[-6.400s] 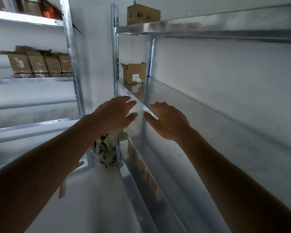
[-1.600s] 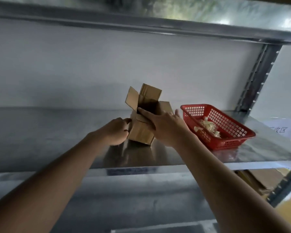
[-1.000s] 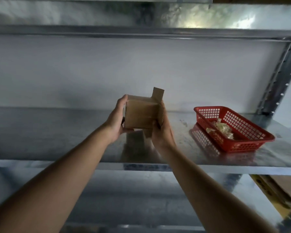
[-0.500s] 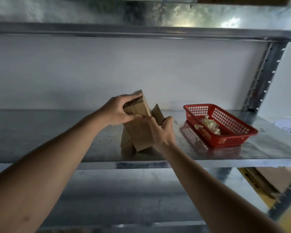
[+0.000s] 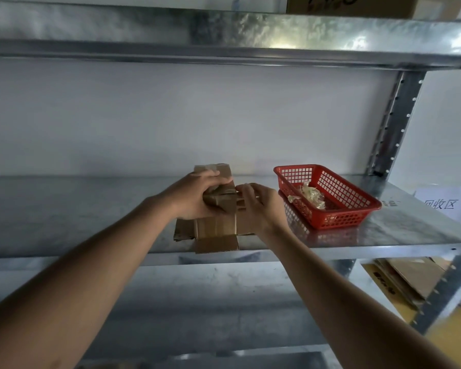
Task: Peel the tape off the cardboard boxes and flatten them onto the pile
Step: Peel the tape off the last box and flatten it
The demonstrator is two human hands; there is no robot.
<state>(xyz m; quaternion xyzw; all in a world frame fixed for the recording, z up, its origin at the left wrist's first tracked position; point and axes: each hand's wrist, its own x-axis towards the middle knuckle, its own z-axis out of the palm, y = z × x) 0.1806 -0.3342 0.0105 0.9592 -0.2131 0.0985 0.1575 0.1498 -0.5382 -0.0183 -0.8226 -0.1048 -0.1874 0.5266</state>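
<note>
The cardboard box (image 5: 216,209) is small, brown and plain, and it lies collapsed on the metal shelf (image 5: 91,209), close to the shelf's front edge and roughly midway along it. Its lower part lies flat against the shelf, with one square flap (image 5: 216,243) reaching out over the front edge and another flap (image 5: 184,231) spread to the left. The upper part is folded over and raised off the shelf toward the back edge. A strip of clear tape (image 5: 210,168) shows on the top end of that raised part, wrinkled and shiny.
</note>
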